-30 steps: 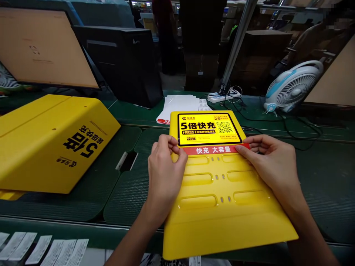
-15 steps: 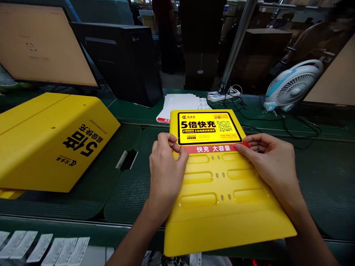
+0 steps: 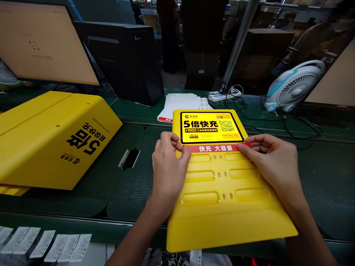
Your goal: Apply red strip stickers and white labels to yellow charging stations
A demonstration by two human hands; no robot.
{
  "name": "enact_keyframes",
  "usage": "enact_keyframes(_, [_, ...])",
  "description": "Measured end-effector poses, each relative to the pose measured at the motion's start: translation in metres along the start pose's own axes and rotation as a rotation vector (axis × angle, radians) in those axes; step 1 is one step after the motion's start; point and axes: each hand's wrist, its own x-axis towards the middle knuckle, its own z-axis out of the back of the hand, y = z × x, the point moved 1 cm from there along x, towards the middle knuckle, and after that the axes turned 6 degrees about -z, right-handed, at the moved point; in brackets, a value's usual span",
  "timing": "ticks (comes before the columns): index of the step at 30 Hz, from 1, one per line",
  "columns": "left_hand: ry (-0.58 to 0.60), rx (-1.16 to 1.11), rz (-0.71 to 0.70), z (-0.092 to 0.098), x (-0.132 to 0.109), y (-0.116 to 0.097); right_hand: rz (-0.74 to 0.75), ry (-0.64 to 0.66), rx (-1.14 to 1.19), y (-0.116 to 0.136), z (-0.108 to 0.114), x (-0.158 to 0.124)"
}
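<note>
The left hand (image 3: 169, 162) pinches the left end of a narrow red sticker strip (image 3: 216, 148) with white lettering between thumb and forefinger. The right hand (image 3: 270, 162) is closed the same way on its right end. The strip's long axis runs left to right between the two hands, each equally near its own end. It lies across a flat yellow plastic panel (image 3: 222, 199) with oblong recesses, just under the lower edge of a black-bordered yellow label (image 3: 210, 126), touching it or nearly so.

The panel rests on the dark green ribbed bench (image 3: 327, 184), its near edge overhanging toward the person. To the left sits a large yellow wedge-shaped housing (image 3: 52, 140), well apart. A stack of white sheets (image 3: 180, 105) lies just behind the panel, and a white-and-blue desk fan (image 3: 296, 85) stands far right.
</note>
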Motion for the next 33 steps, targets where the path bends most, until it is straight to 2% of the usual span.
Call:
enact_keyframes(26, [0.014, -0.014, -0.033, -0.0005, 0.0003, 0.0014, 0.012, -0.004, -0.046, 0.0001, 0.0011, 0.0011])
enact_keyframes(33, [0.057, -0.014, -0.031, 0.0017, 0.0038, -0.0008, 0.008, 0.001, -0.076, 0.0021, 0.0014, 0.0006])
